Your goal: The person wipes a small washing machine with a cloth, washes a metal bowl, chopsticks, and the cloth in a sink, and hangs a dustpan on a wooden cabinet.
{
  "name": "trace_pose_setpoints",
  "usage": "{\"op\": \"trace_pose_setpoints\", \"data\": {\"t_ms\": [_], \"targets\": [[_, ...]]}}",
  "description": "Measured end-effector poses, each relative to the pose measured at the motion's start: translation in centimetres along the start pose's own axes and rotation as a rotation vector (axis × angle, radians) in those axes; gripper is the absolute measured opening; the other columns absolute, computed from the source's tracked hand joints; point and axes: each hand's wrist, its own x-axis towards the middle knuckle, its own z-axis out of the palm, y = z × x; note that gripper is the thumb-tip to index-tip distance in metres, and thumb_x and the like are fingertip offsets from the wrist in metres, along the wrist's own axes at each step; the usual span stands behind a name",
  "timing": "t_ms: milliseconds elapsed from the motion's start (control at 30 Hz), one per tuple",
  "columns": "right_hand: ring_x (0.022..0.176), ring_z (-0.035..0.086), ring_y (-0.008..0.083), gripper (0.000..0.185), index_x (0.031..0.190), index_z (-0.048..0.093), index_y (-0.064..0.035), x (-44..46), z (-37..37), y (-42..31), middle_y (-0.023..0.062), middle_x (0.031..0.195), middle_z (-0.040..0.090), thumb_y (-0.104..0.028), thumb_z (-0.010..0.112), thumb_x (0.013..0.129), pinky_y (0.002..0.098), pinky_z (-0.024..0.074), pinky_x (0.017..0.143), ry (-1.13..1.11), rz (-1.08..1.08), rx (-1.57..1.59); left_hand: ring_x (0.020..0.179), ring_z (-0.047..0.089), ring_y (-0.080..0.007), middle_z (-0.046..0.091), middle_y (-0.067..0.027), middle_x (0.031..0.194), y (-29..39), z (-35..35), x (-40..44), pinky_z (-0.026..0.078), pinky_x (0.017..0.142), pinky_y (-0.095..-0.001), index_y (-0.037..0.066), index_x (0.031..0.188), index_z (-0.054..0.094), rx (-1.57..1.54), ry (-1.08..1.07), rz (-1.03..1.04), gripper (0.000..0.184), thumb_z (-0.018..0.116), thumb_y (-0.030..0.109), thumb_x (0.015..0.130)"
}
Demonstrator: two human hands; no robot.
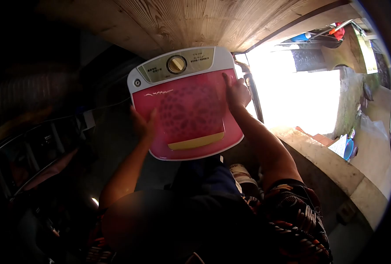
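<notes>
A white spin dryer (pixel 142 72) with a see-through pink lid (pixel 147 110) is in front of me, seen from above. Its rear panel carries a round timer knob (pixel 176 64), and a holed pattern shows faintly under the lid. Along the lid's front runs a yellowish strip (pixel 197 141). My right hand (pixel 238 94) grips the right side, thumb on top and fingers over the edge. On the left side is my left hand (pixel 145 125), slightly blurred, with thumb and fingers apart at the edge; its hold there is hard to make out.
A wooden panel (pixel 182 22) rises just behind the machine. To the right, a bright doorway (pixel 305 101) opens past a stone ledge (pixel 331 167). A thin cord (pixel 103 107) runs left into the dark, near a dim rack (pixel 41 145). My shoe (pixel 241 174) shows below.
</notes>
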Motion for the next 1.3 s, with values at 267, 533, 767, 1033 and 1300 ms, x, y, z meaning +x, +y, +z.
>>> {"op": "trace_pose_setpoints", "data": {"t_ms": [267, 533, 767, 1033, 1300], "targets": [[0.099, 0.065, 0.0402, 0.084, 0.111, 0.056, 0.0003, -0.2, 0.3, 0.3, 0.0241, 0.100, 0.068, -0.078, 0.039, 0.085, 0.0485, 0.0471, 0.087, -0.019, 0.027, 0.004, 0.124, 0.049, -0.0428, 0.041, -0.0308, 0.139, -0.6, -0.2, 0.0, 0.040, 0.103, -0.0453, -0.004, 0.147, 0.023, -0.011, -0.017, 0.038, 0.101, 0.071, 0.054, 0.079], [0.099, 0.066, 0.0395, 0.084, 0.109, 0.056, 0.0001, -0.4, 0.1, -0.1, 0.0243, 0.099, 0.068, -0.078, 0.039, 0.085, 0.0477, 0.0478, 0.086, -0.003, 0.018, -0.014, 0.119, 0.052, -0.0433, 0.046, -0.0302, 0.134, -0.5, -1.0, 0.4, 0.043, 0.099, -0.0472, -0.002, 0.146, 0.026, 0.046, -0.020, 0.068, 0.098, 0.068, 0.057, 0.080], [0.099, 0.066, 0.0394, 0.084, 0.110, 0.056, 0.0003, -0.8, 0.0, 0.2, 0.0241, 0.098, 0.068, -0.078, 0.037, 0.085, 0.0486, 0.0483, 0.086, 0.009, 0.010, -0.032, 0.121, 0.051, -0.0408, 0.047, -0.0289, 0.135, -0.1, -1.4, -0.1, 0.043, 0.100, -0.0464, 0.000, 0.147, 0.027, 0.064, -0.061, 0.005, 0.098, 0.069, 0.057, 0.079], [0.101, 0.065, 0.0394, 0.089, 0.110, 0.060, 0.0010, 0.2, 0.0, -0.4, 0.0238, 0.101, 0.068, -0.081, 0.034, 0.084, 0.0480, 0.0488, 0.086, 0.059, -0.025, -0.054, 0.118, 0.054, -0.0402, 0.050, -0.0271, 0.132, 1.5, -1.9, 0.0, 0.045, 0.098, -0.0466, 0.000, 0.146, 0.029, 0.090, -0.093, -0.089, 0.101, 0.071, 0.059, 0.075], [0.104, 0.063, 0.0410, 0.092, 0.119, 0.057, 0.0014, 2.6, 0.6, -1.0, 0.0269, 0.105, 0.066, -0.081, 0.034, 0.084, 0.0494, 0.0471, 0.089, 0.055, -0.039, -0.054, 0.114, 0.055, -0.0409, 0.049, -0.0277, 0.130, 3.3, -2.4, -1.1, 0.046, 0.095, -0.0466, 0.001, 0.144, 0.030, 0.082, -0.121, -0.126, 0.100, 0.069, 0.062, 0.076]]}}
